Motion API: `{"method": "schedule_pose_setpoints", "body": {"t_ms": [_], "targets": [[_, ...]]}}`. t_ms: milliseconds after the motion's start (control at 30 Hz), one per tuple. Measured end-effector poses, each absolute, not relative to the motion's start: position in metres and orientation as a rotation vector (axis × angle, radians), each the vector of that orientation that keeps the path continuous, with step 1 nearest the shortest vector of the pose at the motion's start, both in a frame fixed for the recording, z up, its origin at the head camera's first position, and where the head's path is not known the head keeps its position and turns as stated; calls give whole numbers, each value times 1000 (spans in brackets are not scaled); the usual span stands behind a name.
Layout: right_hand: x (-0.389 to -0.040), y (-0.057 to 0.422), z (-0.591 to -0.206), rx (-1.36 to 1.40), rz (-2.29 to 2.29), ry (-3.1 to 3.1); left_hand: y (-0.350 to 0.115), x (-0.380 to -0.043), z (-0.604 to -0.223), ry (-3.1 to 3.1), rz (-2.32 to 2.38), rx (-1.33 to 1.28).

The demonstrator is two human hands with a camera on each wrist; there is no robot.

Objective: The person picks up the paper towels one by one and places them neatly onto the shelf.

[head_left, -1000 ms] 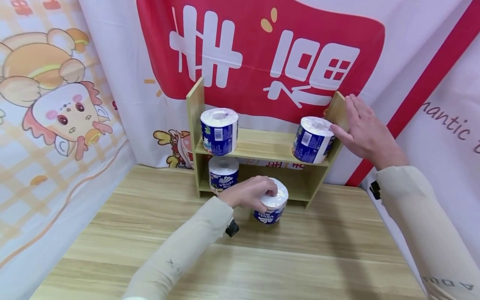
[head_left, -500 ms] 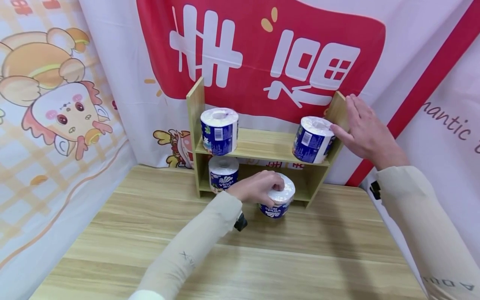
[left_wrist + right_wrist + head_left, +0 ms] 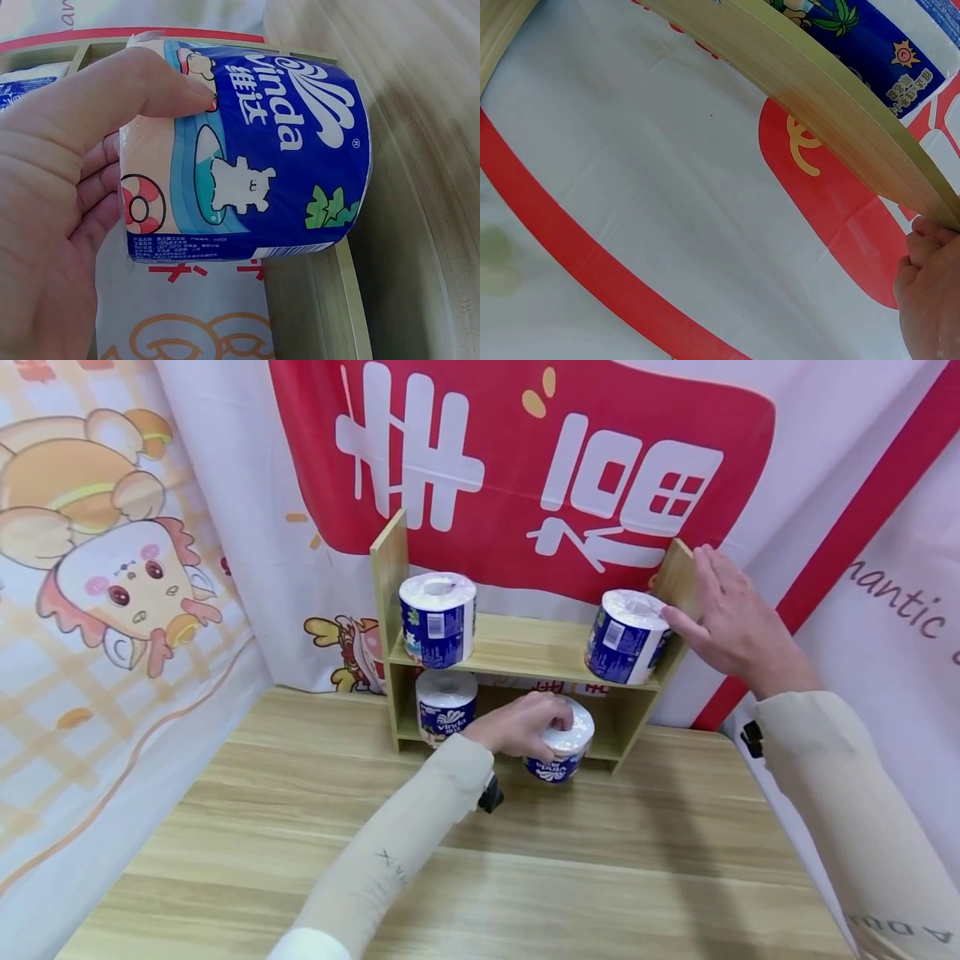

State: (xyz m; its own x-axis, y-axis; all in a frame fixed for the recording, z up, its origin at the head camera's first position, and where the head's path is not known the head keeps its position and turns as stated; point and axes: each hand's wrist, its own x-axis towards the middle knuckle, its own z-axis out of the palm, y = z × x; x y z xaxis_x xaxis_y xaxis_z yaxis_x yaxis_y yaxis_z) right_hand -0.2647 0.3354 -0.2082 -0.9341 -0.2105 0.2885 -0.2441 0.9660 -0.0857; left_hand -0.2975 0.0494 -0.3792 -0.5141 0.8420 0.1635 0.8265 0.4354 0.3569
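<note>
My left hand (image 3: pixel 521 727) grips a blue-and-white Vinda toilet roll (image 3: pixel 555 768) from above, fingers over its top and thumb against its printed side. In the left wrist view, the thumb lies on the wrapper of that roll (image 3: pixel 292 150). The roll is at the front of the lower compartment of a small wooden shelf (image 3: pixel 517 643), right of centre. My right hand (image 3: pixel 742 618) touches the shelf's right side panel (image 3: pixel 677 578) with straight fingers. In the right wrist view, the fingertips of the right hand (image 3: pixel 934 292) are at the panel's end.
On the upper board stand one toilet roll (image 3: pixel 438 631) at the left and another toilet roll (image 3: pixel 618 652) at the right. A third toilet roll (image 3: pixel 444 714) fills the lower left. Behind the shelf hangs a printed cloth (image 3: pixel 510 527); the wooden tabletop (image 3: pixel 525 893) extends in front.
My left hand has moved the toilet roll away from me and slightly right, toward the lower compartment. The right hand stays at the side panel.
</note>
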Motion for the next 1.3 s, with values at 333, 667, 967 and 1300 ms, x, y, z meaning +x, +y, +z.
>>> {"method": "schedule_pose_setpoints", "body": {"t_ms": [333, 667, 967, 1300], "targets": [[-268, 333, -209, 345, 168, -2833, 55, -302, -374, 2632, 683, 1483], [-267, 335, -210, 350, 167, -2835, 72, -308, -379, 2616, 737, 1475], [-263, 341, -207, 303, 171, -2846, 89, -318, -382, 2606, 744, 1473], [-266, 336, -210, 307, 226, -2850, 85, -324, -388, 2593, 789, 1355]]}}
